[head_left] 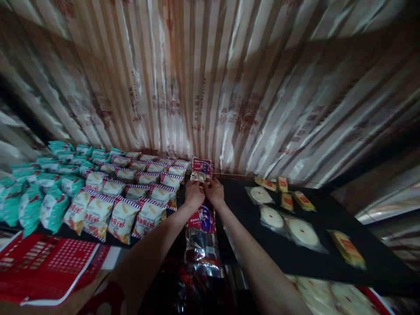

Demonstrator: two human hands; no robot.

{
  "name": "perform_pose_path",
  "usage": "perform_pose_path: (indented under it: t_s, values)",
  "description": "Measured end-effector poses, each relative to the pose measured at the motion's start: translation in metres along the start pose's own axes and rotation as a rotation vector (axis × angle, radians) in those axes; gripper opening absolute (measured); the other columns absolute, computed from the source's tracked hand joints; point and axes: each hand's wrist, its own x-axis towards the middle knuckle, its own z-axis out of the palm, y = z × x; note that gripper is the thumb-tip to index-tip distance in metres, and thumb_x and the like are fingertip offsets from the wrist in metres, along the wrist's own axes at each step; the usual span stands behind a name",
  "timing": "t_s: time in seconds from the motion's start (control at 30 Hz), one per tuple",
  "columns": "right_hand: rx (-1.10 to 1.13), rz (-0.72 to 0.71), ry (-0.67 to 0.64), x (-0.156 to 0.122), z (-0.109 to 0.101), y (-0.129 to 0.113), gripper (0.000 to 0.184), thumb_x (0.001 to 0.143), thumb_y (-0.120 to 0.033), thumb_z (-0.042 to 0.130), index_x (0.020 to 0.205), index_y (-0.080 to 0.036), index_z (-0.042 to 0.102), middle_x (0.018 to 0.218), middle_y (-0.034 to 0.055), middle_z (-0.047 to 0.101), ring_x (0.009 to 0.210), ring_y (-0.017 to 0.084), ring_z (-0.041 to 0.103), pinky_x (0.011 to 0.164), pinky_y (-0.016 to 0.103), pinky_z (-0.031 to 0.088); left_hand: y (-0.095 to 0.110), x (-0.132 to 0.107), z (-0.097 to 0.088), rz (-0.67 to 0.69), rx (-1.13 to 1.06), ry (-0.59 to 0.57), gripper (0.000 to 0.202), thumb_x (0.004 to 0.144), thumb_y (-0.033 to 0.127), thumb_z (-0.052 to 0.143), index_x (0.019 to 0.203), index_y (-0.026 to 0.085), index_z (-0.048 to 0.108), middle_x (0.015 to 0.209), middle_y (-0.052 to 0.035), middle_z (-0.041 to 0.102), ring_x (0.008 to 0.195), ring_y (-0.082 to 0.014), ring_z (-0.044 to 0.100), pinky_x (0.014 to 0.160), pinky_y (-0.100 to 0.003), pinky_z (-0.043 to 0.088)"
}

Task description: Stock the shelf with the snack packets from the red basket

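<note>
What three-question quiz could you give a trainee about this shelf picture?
1. True or false: the left hand and the right hand both touch the red-and-blue plastic snack packet at the back of the black shelf.
2. Where do the round white cakes in clear wrappers lie, relative to the hands? A) left B) right C) under them
3. Fill in: the latticed plastic basket below the teal plastic bags is ____.
Key: 1 true; 2 B; 3 red.
</note>
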Motion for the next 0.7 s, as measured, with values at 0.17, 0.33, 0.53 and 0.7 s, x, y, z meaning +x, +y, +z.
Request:
perform_pose_path:
  t_s: [0.17,0.33,0.53,0.7]
  values:
    - [0.084,-0.039,0.047,-0.013,-0.003,0.005,0.032,0.081,-0.021,0.048,0.105,-0.015,0.068,0.111,0.0129,0.065,0.120,0.024,0.050,0.098,0.034,0.039,-0.002,0.003,-0.001,0.020,0.011,-0.016,0.032,0.076,0.005,0.046,0.098,0.010,0.068,0.107,-0.0137,0.068,0.111,-0.0200,0.057,0.110,-0.038,0.029]
    - [0.160,-0.042,0.066,-0.028,-0.015,0.005,0.031,0.081,-0.018,0.045,0.098,-0.016,0.070,0.107,0.0104,0.066,0.120,0.022,0.049,0.101,0.034,0.038,-0.001,0.004,-0.004,0.028,0.020,-0.041,0.035,0.073,0.002,0.047,0.099,0.011,0.069,0.107,-0.0112,0.068,0.109,-0.0179,0.058,0.110,-0.033,0.029]
    - [0.261,0.044,0.113,-0.054,-0.033,0.009,0.032,0.081,-0.024,0.045,0.101,-0.015,0.069,0.124,0.0128,0.057,0.121,0.023,0.048,0.102,0.037,0.038,-0.002,-0.004,-0.010,-0.007,0.035,-0.063,0.029,0.077,0.006,0.049,0.095,0.015,0.070,0.103,-0.0085,0.070,0.105,-0.0187,0.059,0.102,-0.031,0.039]
    - [0.407,0.035,0.182,-0.091,-0.056,0.006,0.031,0.082,-0.030,0.043,0.096,-0.017,0.068,0.122,0.0136,0.057,0.117,0.022,0.051,0.100,0.038,0.040,0.004,-0.016,-0.019,-0.002,0.003,-0.012,0.030,0.076,0.005,0.049,0.093,0.016,0.070,0.104,-0.0059,0.069,0.103,-0.0180,0.059,0.097,-0.029,0.043]
